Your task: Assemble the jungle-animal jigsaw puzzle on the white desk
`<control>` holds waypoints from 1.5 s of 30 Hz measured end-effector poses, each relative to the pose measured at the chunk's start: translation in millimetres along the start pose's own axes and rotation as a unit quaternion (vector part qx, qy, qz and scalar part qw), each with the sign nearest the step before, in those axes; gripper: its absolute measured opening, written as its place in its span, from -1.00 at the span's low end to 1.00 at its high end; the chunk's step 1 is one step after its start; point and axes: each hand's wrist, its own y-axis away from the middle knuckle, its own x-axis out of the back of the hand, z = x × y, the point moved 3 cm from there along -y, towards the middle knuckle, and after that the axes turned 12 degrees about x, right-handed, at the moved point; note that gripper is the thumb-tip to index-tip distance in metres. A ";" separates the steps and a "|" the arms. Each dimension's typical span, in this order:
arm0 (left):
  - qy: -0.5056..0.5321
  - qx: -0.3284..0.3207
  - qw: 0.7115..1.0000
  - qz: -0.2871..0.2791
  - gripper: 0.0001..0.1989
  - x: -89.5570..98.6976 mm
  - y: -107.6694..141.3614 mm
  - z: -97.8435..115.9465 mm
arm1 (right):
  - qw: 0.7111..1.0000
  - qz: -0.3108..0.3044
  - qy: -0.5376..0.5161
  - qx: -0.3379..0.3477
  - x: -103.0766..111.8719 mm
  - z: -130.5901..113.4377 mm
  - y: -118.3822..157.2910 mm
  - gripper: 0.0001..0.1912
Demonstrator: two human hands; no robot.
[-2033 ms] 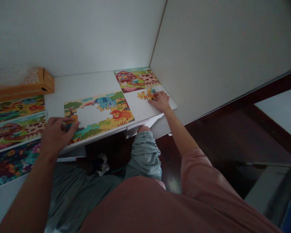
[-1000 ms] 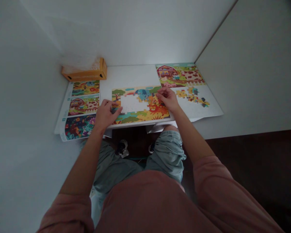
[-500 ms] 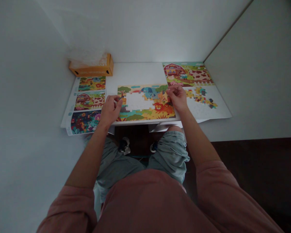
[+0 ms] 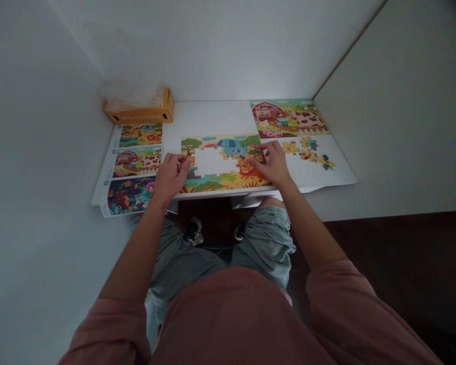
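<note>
A partly assembled jigsaw puzzle (image 4: 228,182) of jungle animals lies in front of me, with a blue elephant at the top and a white gap left of its middle. At its left edge, my left hand (image 4: 172,175) is closed, thumb and index finger drawn together; whatever lies between them is too small to make out. My right hand (image 4: 274,165) is over the puzzle's right side, touching near the orange lions, its thumb and index finger apart. That hand covers part of the right edge.
Loose joined puzzle pieces (image 4: 309,152) lie to the right, below a farm picture (image 4: 291,119). On the left is a sheet with three small pictures (image 4: 137,161). An orange box (image 4: 142,114) with clear plastic stands behind it, against the wall. The white table (image 4: 213,114) has its front edge near my knees.
My right hand has moved down and left over the lions, and its thumb and index finger have spread apart. My left hand stays at the puzzle's left edge. The view has shifted slightly.
</note>
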 end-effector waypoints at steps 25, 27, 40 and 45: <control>-0.020 0.002 1.000 0.006 -0.72 0.0 0.7 -5.8 | 0.988 -0.098 -0.046 0.111 -6.6 -53.4 -16.1 -0.62; -0.026 0.006 1.000 0.000 -0.71 0.4 1.2 -6.2 | 0.983 -0.111 -0.062 0.135 -20.4 -67.0 -31.2 -0.61; -0.094 -0.007 0.996 -0.010 -0.64 6.4 3.4 -4.9 | 0.971 -0.172 -0.055 0.156 -70.8 -86.2 -68.9 -0.63; -0.095 -0.016 0.995 -0.023 -0.64 8.7 5.0 -2.1 | 0.971 -0.197 -0.002 0.139 -70.0 -91.4 -70.7 -0.63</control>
